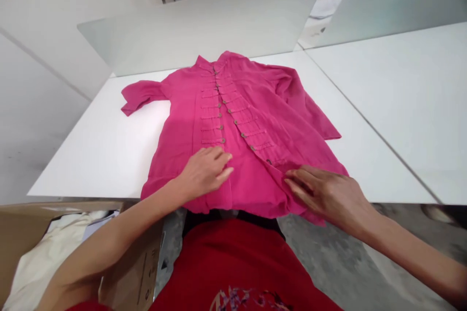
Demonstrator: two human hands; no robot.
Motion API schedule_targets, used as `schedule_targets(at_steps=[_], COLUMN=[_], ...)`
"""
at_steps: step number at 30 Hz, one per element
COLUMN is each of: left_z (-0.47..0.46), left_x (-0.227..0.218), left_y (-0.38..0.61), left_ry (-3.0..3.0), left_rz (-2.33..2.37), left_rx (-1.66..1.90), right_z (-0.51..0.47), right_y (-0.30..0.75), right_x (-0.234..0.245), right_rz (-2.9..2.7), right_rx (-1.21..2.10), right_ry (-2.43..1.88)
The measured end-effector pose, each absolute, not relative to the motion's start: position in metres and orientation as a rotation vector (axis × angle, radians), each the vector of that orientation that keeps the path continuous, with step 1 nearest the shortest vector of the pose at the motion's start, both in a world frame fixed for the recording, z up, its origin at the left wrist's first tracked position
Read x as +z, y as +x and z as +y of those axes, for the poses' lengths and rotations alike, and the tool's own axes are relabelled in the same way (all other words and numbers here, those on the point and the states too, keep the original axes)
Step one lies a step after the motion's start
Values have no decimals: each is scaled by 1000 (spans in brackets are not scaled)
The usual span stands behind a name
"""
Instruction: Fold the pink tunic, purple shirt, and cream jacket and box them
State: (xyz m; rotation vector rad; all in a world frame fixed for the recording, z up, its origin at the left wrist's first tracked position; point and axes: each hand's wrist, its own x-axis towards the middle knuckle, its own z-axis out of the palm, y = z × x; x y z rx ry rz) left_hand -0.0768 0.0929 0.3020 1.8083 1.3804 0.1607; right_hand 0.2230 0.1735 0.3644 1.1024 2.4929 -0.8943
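Observation:
A bright pink shirt (189, 121) with a stand collar lies front up, its collar at the far side and its hem hanging over the near table edge. The front is unfastened, with small dark buttons and rows of loops along both edges. My right hand (324, 192) pinches the lower part of the front edge on the right and lifts it slightly. Over the opposite front edge rests my left hand (206, 170), fingers loosely bent, thumb apart from them, nothing visible between. Its palm side is hidden.
The white table (394, 107) has a seam running along its right part. Frosted panels (219, 24) stand at the back. An open cardboard box (131, 272) with pale cloth (44, 262) inside sits below the table's front left.

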Motion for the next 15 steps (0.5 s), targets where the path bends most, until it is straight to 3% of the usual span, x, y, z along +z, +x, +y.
schedule_targets(at_steps=[8, 15], left_z=[94, 73], left_x=[351, 377], left_y=[-36, -4], left_ry=[1422, 898], left_rz=[987, 911], left_rx=[152, 163], right_z=[205, 218], right_y=[200, 142], right_x=[387, 400], right_rz=[1599, 1329], right_rx=[-1740, -2041], right_ry=[1572, 1573])
